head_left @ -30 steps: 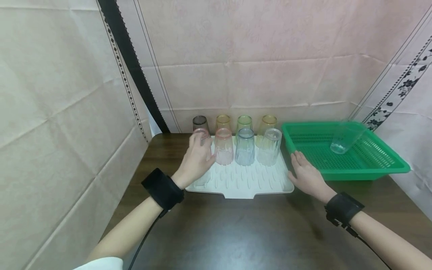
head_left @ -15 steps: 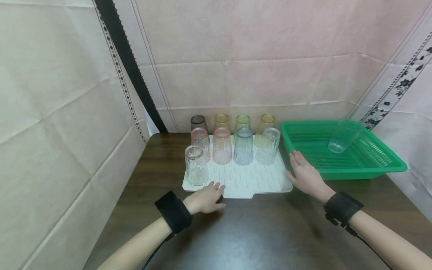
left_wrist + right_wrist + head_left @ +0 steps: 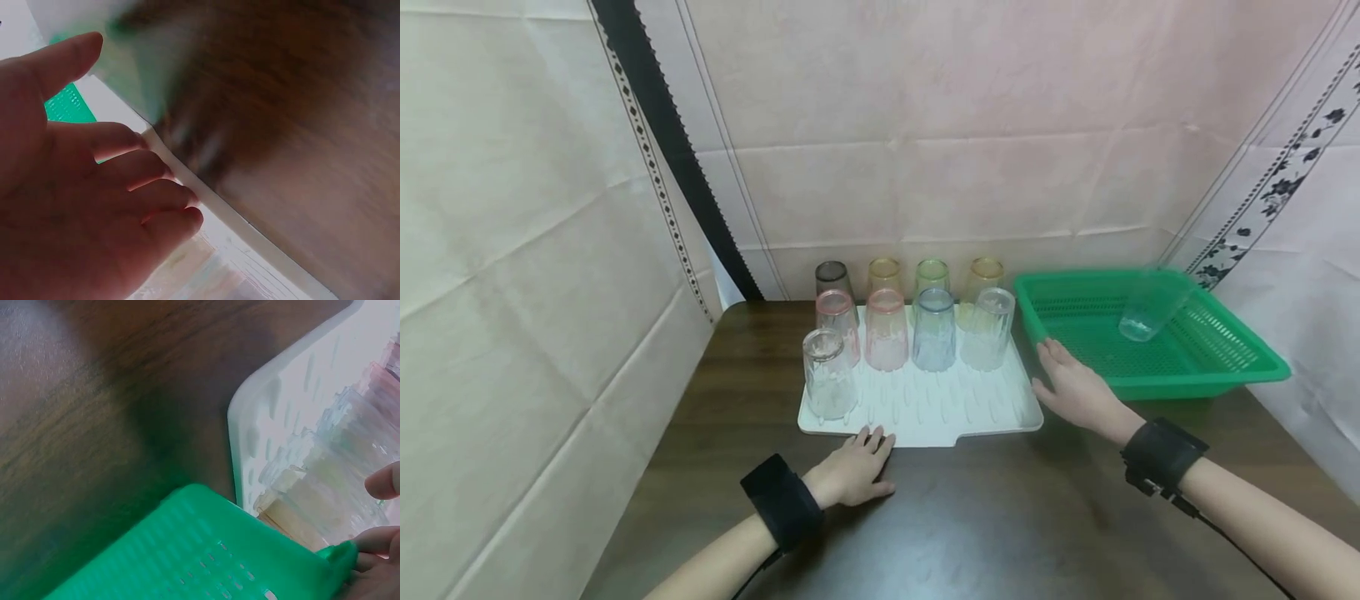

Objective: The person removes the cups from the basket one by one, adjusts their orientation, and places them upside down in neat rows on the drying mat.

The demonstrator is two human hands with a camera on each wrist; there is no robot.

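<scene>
My left hand (image 3: 853, 471) lies palm down with fingers spread, fingertips right at the front edge of a white ribbed draining tray (image 3: 925, 417). A clear glass (image 3: 830, 379) stands on the tray's front left corner, just beyond that hand. Behind it are a pink glass (image 3: 837, 321), another pink glass (image 3: 887, 333), a blue glass (image 3: 935, 333) and a clear glass (image 3: 988, 333). My right hand (image 3: 1078, 390) rests with straight fingers at the near left rim of a green basket (image 3: 1195, 385). In the right wrist view its fingers (image 3: 375, 540) meet the basket's rim.
A grey glass (image 3: 832, 279), a yellow glass (image 3: 883, 273), a green glass (image 3: 932, 273) and an amber glass (image 3: 985, 275) form the back row. One clear glass (image 3: 1150, 312) leans inside the basket. Pale cloth (image 3: 962, 167) walls off the dark wooden table (image 3: 970, 525).
My left hand has come away from the glasses on the left and moved back toward me, to the tray's front edge, revealing the front left clear glass. My right hand stays at the basket.
</scene>
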